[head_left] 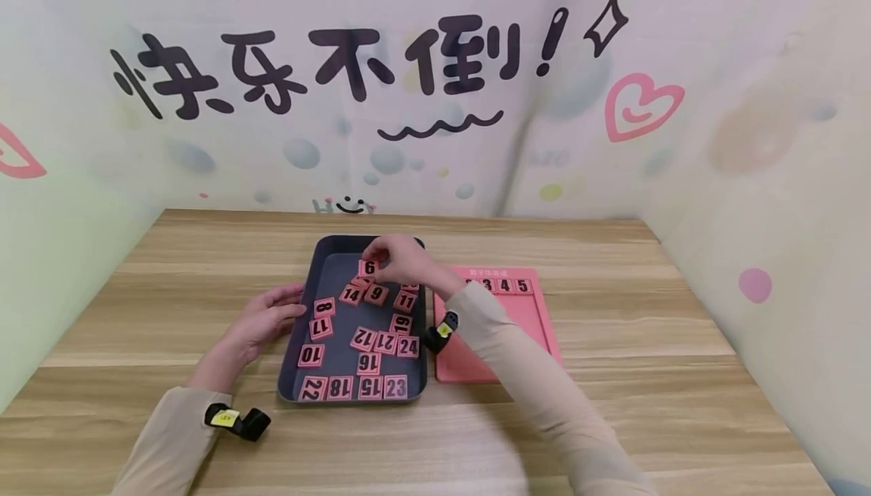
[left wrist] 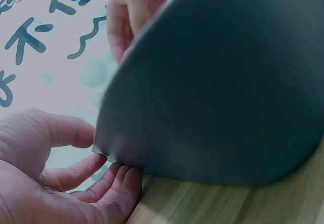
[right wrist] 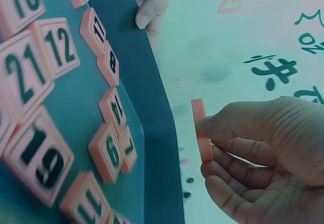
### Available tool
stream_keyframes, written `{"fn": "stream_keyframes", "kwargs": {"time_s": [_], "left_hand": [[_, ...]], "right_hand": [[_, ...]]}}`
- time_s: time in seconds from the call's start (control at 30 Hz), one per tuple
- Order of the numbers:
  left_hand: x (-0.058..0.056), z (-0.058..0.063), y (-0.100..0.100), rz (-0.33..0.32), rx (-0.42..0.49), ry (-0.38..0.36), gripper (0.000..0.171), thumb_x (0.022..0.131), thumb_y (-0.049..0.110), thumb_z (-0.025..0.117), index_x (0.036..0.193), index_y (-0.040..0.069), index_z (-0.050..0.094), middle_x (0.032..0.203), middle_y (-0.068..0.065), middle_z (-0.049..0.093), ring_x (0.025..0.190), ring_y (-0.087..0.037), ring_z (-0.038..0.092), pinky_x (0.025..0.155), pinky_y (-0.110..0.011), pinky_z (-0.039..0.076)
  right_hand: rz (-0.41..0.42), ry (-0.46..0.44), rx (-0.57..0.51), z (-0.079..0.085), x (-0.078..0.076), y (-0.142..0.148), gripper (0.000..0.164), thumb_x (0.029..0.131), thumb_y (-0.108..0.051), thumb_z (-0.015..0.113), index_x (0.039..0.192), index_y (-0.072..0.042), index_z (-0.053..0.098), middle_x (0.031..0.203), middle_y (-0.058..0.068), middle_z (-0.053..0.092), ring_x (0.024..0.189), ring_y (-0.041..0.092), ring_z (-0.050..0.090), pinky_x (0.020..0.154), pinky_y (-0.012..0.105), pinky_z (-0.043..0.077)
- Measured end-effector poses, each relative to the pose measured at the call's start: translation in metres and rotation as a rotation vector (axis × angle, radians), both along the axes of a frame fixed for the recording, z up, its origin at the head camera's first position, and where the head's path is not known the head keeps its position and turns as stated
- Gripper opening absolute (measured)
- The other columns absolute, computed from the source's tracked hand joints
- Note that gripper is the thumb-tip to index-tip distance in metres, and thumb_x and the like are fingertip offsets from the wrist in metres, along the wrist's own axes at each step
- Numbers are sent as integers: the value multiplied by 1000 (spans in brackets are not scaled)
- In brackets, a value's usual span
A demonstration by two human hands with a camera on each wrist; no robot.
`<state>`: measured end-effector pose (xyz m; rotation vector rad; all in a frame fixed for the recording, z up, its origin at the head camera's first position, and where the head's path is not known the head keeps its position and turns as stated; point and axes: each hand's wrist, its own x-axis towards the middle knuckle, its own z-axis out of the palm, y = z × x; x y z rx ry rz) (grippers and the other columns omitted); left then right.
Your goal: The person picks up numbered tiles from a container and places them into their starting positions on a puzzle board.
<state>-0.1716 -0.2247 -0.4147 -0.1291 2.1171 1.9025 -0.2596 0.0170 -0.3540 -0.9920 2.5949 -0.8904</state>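
A dark grey tray [head_left: 343, 314] holds many loose pink number tiles, such as 17 [head_left: 320, 327], 14 [head_left: 351, 294] and 9 [head_left: 376, 294]. With thumb and fingertips my right hand [head_left: 403, 260] pinches the tile numbered 6 [head_left: 368, 268] above the tray's far end. That tile [right wrist: 203, 130] shows edge-on in the right wrist view. My left hand [head_left: 267, 320] holds the tray's left rim, thumb at the edge and fingers along the outer side. The left wrist view has these fingers [left wrist: 121, 191] against the tray's outer wall [left wrist: 202, 107].
Right of the tray lies a pink board [head_left: 469, 364] with a raised border, partly covered by my right forearm. Tiles 3, 4 and 5 [head_left: 522, 286] show along its top row. A printed cloth wall [head_left: 408, 171] stands behind the wooden table [head_left: 612, 375].
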Motion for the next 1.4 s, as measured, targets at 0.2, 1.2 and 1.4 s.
{"fn": "stream_keyframes", "kwargs": {"time_s": [0.2, 1.2, 1.4], "left_hand": [[1, 0, 0, 4, -3, 6, 59, 94, 7, 49, 144, -9, 22, 141, -30, 31, 99, -5, 51, 83, -22, 45], [2, 2, 1, 6, 15, -5, 60, 94, 6, 51, 143, -10, 22, 140, -29, 32, 97, -4, 52, 81, -23, 46], [1, 1, 0, 7, 10, -10, 59, 94, 6, 50, 143, -9, 22, 141, -28, 33, 96, -3, 52, 82, -22, 46]], "right_hand": [[8, 45, -40, 0, 8, 33, 28, 82, -8, 70, 109, -3, 67, 100, 8, 65, 87, 21, 57, 73, 24, 47], [-78, 8, -28, -53, 30, 122, 27, 74, 7, 71, 100, 3, 66, 92, 8, 65, 79, 16, 56, 69, 25, 49], [-100, 48, -32, -56, 30, 121, 26, 73, 8, 71, 97, 3, 66, 87, 8, 61, 79, 17, 56, 69, 24, 49]]}}
